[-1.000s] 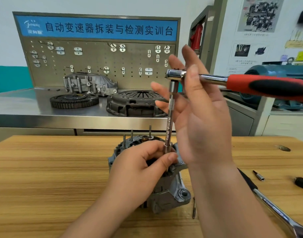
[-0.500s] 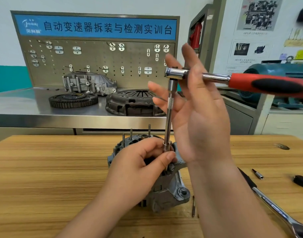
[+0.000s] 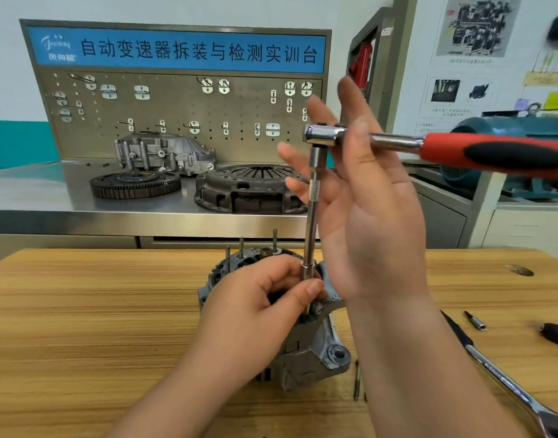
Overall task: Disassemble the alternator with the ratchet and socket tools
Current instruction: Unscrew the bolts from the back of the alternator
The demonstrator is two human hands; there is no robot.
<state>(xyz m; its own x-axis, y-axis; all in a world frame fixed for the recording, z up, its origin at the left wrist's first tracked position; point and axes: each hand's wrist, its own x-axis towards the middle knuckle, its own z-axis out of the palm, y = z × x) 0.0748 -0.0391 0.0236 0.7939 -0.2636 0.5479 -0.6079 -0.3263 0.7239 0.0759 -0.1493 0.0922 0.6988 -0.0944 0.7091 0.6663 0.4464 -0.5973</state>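
At the middle of the wooden desk (image 3: 81,311) stands the alternator (image 3: 315,358), on end. Left hand (image 3: 258,314) has a narrow grip, thumb and fingers pinching the socket (image 3: 307,270) where the long extension (image 3: 314,216) reaches the alternator. Right hand (image 3: 369,210) shows a wide grip, fingers straight, merely steadying the ratchet (image 3: 323,135). With that red handle (image 3: 499,156) hanging out sideways unheld, I'd expect the socket to tilt off its fastener and round it. No tray or box shows; 1 loose bolt (image 3: 356,379) lies bare beside the alternator.
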